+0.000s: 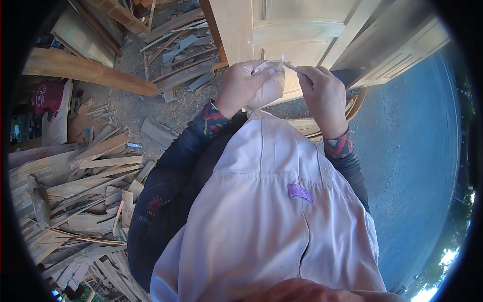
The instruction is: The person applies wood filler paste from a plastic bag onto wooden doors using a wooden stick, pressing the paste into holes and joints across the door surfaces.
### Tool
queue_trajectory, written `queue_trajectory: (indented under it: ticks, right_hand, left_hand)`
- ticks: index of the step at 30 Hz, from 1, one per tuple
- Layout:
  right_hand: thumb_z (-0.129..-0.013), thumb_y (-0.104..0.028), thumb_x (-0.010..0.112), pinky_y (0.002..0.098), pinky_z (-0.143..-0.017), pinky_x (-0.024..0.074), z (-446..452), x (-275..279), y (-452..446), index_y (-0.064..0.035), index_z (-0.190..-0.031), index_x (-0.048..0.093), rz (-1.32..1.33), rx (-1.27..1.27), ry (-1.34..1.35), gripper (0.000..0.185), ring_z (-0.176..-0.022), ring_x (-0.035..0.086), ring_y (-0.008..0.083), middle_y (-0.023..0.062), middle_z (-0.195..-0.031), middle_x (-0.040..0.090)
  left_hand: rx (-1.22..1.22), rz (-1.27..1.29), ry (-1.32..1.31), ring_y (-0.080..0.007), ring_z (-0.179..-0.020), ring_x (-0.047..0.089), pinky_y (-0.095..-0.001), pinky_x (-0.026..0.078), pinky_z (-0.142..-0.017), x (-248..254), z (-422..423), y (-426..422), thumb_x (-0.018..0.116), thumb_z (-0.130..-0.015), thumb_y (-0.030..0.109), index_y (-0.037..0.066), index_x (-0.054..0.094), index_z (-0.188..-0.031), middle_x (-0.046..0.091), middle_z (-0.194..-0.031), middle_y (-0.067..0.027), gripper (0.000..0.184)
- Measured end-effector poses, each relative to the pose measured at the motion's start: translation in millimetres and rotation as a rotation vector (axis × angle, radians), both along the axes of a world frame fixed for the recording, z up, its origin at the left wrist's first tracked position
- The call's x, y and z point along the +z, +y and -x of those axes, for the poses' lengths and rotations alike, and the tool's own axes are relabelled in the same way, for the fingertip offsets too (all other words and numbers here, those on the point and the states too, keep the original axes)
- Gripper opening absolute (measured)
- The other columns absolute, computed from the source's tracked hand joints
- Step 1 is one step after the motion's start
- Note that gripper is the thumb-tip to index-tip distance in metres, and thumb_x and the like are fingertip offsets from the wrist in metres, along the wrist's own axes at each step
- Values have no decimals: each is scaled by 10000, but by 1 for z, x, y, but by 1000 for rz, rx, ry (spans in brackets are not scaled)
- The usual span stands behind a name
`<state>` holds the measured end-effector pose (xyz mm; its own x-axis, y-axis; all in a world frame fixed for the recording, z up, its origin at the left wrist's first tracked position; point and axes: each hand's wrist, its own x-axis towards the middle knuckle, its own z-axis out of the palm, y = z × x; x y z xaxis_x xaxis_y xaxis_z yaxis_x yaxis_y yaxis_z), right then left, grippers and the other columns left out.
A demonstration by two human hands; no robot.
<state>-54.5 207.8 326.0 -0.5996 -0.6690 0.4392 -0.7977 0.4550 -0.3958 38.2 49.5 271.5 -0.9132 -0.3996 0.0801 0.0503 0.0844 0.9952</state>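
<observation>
Closed around a small plastic bag [271,89] of pale, putty-coloured material, my left hand [241,84] is in front of my chest, its thumb over the bag's upper part. The bag's crumpled top is gathered near the thumb. My right hand [324,95] is pinched, its fingertips on the end of a thin, dark, stick-like piece [290,66] that reaches to the bag's mouth. Exactly what this piece is, I cannot tell. Just beyond both hands stands a pale wooden panel door [302,32].
Wood offcuts [95,186] are heaped at the left, with more boards [183,55] on the dusty ground ahead. A long brown beam [90,70] crosses the upper left. Another panelled door [402,55] stands at the right beside grey pavement [407,166].
</observation>
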Motion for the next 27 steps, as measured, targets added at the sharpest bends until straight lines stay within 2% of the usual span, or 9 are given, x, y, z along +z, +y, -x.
queue_trajectory:
  ticks: [2, 13, 16, 22, 25, 27]
  right_hand:
    - [-791, -125, 601, 360, -550, 482, 0, 1, 0, -85, -859, 671, 54, 6, -13, 106, -604, 600, 286, 88, -718, 603]
    - [-804, -151, 604, 346, -567, 496, -3, 3, -2, -96, -854, 680, -33, 10, -41, 107, -621, 612, 276, 82, -737, 615]
    - [-802, -149, 603, 350, -575, 499, -2, -1, -4, -91, -851, 680, -47, 31, -68, 108, -624, 612, 280, 87, -742, 617]
    - [-793, -125, 597, 359, -585, 497, 2, -11, -6, -70, -842, 679, -25, 70, -170, 110, -632, 609, 301, 119, -735, 619]
    - [-788, -112, 605, 334, -567, 489, 2, -21, -8, -55, -847, 680, 37, 73, -229, 112, -604, 603, 277, 133, -714, 616]
    - [-789, -111, 614, 302, -546, 476, 3, -23, -9, -40, -859, 680, 49, 43, -359, 119, -572, 590, 228, 126, -688, 614]
  left_hand:
    - [3, -21, -4, -61, -745, 588, -217, 482, -671, 0, 0, 1, 590, -873, 151, -18, 641, -1029, 659, -873, -44, 236]
    - [-43, -43, -4, -70, -742, 597, -216, 490, -662, -4, 4, -4, 586, -877, 153, -38, 630, -1039, 655, -878, -57, 254]
    - [-22, -83, 5, -65, -666, 583, -238, 469, -612, -12, 7, -3, 619, -848, 214, -7, 668, -965, 676, -783, -59, 255]
    - [12, -45, -35, -61, -641, 574, -241, 460, -594, -17, 9, -2, 610, -850, 226, 11, 677, -947, 670, -742, -56, 245]
    - [50, -47, 0, -122, -595, 588, -260, 455, -570, -22, 12, -2, 618, -835, 230, 22, 681, -896, 656, -702, -94, 226]
    - [93, 163, -29, -201, -590, 600, -298, 458, -558, -19, 14, -4, 616, -821, 220, 30, 676, -864, 643, -695, -126, 204]
